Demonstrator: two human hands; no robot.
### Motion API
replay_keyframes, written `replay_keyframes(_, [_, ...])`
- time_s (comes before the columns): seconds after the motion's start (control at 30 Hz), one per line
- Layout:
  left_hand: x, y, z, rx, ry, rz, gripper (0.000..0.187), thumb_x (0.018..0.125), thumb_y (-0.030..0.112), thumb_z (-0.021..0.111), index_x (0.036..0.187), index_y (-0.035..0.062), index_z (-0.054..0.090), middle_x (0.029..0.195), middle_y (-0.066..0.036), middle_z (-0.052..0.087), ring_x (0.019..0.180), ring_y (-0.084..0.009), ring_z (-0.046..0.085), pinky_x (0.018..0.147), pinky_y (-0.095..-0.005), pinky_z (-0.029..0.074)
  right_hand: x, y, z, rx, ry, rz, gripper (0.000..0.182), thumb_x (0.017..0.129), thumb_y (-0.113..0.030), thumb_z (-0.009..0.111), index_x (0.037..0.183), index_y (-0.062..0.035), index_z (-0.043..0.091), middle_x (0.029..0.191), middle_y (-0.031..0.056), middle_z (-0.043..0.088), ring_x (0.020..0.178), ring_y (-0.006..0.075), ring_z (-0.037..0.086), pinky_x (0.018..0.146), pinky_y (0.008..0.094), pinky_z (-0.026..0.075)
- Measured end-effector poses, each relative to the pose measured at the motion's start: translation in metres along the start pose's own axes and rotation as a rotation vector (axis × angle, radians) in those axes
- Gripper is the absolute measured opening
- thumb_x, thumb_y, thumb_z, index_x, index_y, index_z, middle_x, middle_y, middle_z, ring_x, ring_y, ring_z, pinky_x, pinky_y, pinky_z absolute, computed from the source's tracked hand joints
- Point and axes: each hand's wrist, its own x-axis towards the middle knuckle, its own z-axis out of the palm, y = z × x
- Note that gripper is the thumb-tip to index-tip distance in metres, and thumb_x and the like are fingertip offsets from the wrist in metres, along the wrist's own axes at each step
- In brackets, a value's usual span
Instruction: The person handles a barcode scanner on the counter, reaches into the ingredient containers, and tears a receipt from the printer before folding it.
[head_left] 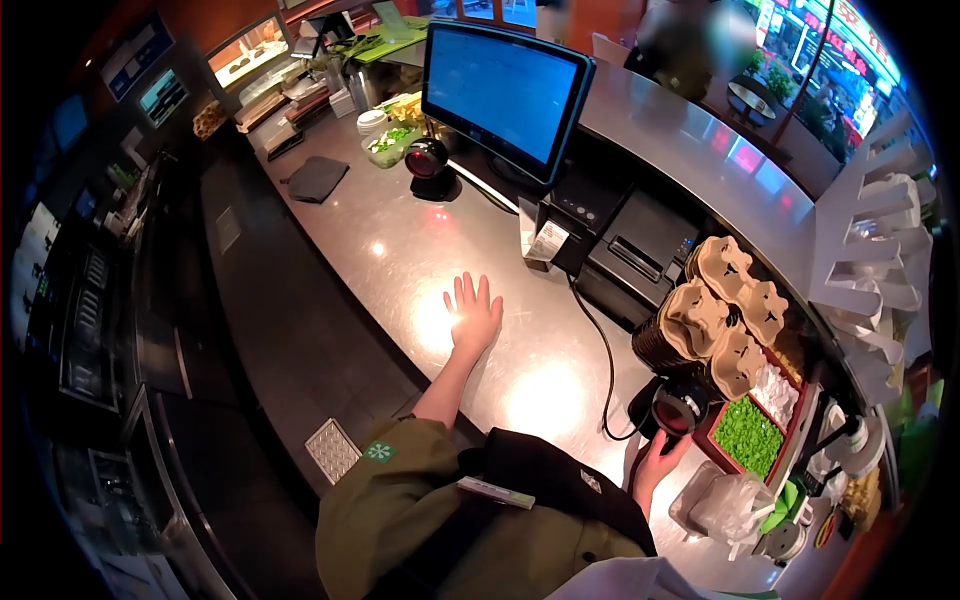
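Observation:
My left hand [475,315] lies flat on the steel counter [400,265], palm down with fingers spread, and holds nothing. My right hand [660,458] is at the lower side of a black round-headed barcode scanner [679,408], its fingers closing on the base; part of the grip is hidden by the scanner. A black cable runs from near the scanner toward the receipt printer [640,255]. Close beside the scanner are stacked brown cardboard cup carriers [697,318] and a red tray holding bright green small packets [748,437].
A monitor [505,95] stands at the back, with a second round scanner [427,158] beside it. A dark grey cloth [318,180] lies farther left. Plastic bags [725,505] are at the right front, and white bags [885,235] hang at the far right.

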Motion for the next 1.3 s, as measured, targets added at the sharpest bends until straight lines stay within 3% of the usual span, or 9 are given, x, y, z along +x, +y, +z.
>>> replay_keyframes(0.1, [0.004,-0.002,0.006,-0.089,0.035,0.029,0.053,0.086,0.036,0.048,0.129,0.0068,0.041,0.136,-0.024,0.031,0.13,-0.0382,0.023,0.105,-0.0548,0.015,0.003,0.005,0.002,-0.016,0.048,-0.024,0.041,0.084,-0.013,0.056,0.12,0.0023,0.044,0.118,0.0157,0.046,0.11,0.0278,0.044,0.097,0.0349,0.03])
replay_keyframes(0.33, [0.003,0.0,-0.001,-0.097,0.033,0.031,0.05,0.085,0.034,0.05,0.126,0.0061,0.044,0.135,-0.023,0.034,0.129,-0.0376,0.025,0.104,-0.0549,0.015,0.002,0.003,0.001,0.006,0.035,-0.014,0.041,0.083,-0.014,0.057,0.119,0.002,0.045,0.117,0.0144,0.047,0.11,0.0275,0.044,0.097,0.0353,0.031])
replay_keyframes(0.37, [0.002,-0.001,-0.001,-0.105,0.048,0.043,0.049,0.085,0.034,0.05,0.125,0.0064,0.044,0.135,-0.023,0.034,0.129,-0.0374,0.025,0.104,-0.0549,0.015,0.004,-0.009,0.006,0.019,0.111,-0.042,0.035,0.08,-0.014,0.057,0.11,0.0014,0.048,0.103,0.0137,0.047,0.097,0.0274,0.046,0.09,0.0345,0.034])
replay_keyframes(0.43, [0.003,0.0,-0.002,-0.115,0.044,0.033,0.049,0.084,0.033,0.051,0.124,0.0065,0.045,0.134,-0.023,0.035,0.128,-0.0374,0.026,0.104,-0.0549,0.016,0.005,-0.01,0.005,0.013,0.11,-0.045,0.034,0.079,-0.012,0.057,0.109,0.0019,0.048,0.102,0.0139,0.047,0.096,0.0275,0.046,0.089,0.034,0.035])
replay_keyframes(0.77, [0.002,-0.002,0.001,-0.139,0.098,0.049,0.047,0.083,0.033,0.054,0.121,0.0063,0.048,0.133,-0.023,0.037,0.127,-0.0372,0.029,0.103,-0.0549,0.018,0.006,-0.017,0.004,0.035,0.11,-0.066,0.033,0.077,-0.008,0.057,0.107,0.0029,0.047,0.1,0.0139,0.045,0.094,0.0269,0.045,0.087,0.032,0.035])
replay_keyframes(0.93, [0.003,-0.004,-0.005,-0.154,0.069,0.088,0.044,0.08,0.029,0.057,0.116,0.0056,0.052,0.128,-0.023,0.042,0.123,-0.0389,0.033,0.1,-0.0552,0.023,0.0,0.009,0.004,-0.014,0.133,-0.039,0.039,0.075,-0.009,0.06,0.11,0.0022,0.047,0.102,0.0156,0.046,0.096,0.029,0.046,0.088,0.0346,0.036])
replay_keyframes(1.03, [0.002,-0.008,0.006,-0.13,0.128,0.097,0.043,0.081,0.028,0.057,0.117,0.0049,0.053,0.13,-0.021,0.041,0.123,-0.0379,0.034,0.101,-0.0543,0.022,0.005,-0.008,-0.002,0.012,0.043,0.032,0.039,0.074,-0.008,0.061,0.108,0.0011,0.047,0.099,0.0142,0.046,0.09,0.0257,0.048,0.082,0.0325,0.04])
replay_keyframes(1.13, [0.002,-0.009,0.007,-0.126,0.123,0.086,0.043,0.082,0.029,0.056,0.118,0.0058,0.053,0.131,-0.019,0.041,0.125,-0.036,0.033,0.103,-0.0528,0.021,0.005,-0.005,-0.001,-0.039,0.086,-0.057,0.038,0.074,-0.008,0.061,0.108,0.001,0.046,0.097,0.0125,0.046,0.085,0.0238,0.048,0.076,0.0306,0.041])
replay_keyframes(1.3, [0.002,-0.008,0.006,-0.141,0.113,0.073,0.042,0.083,0.029,0.055,0.118,0.0059,0.053,0.131,-0.019,0.04,0.126,-0.0352,0.031,0.104,-0.052,0.02,0.005,-0.002,-0.002,-0.094,0.097,-0.061,0.044,0.072,-0.009,0.063,0.111,0.002,0.044,0.101,0.0154,0.046,0.09,0.027,0.048,0.08,0.0317,0.041])
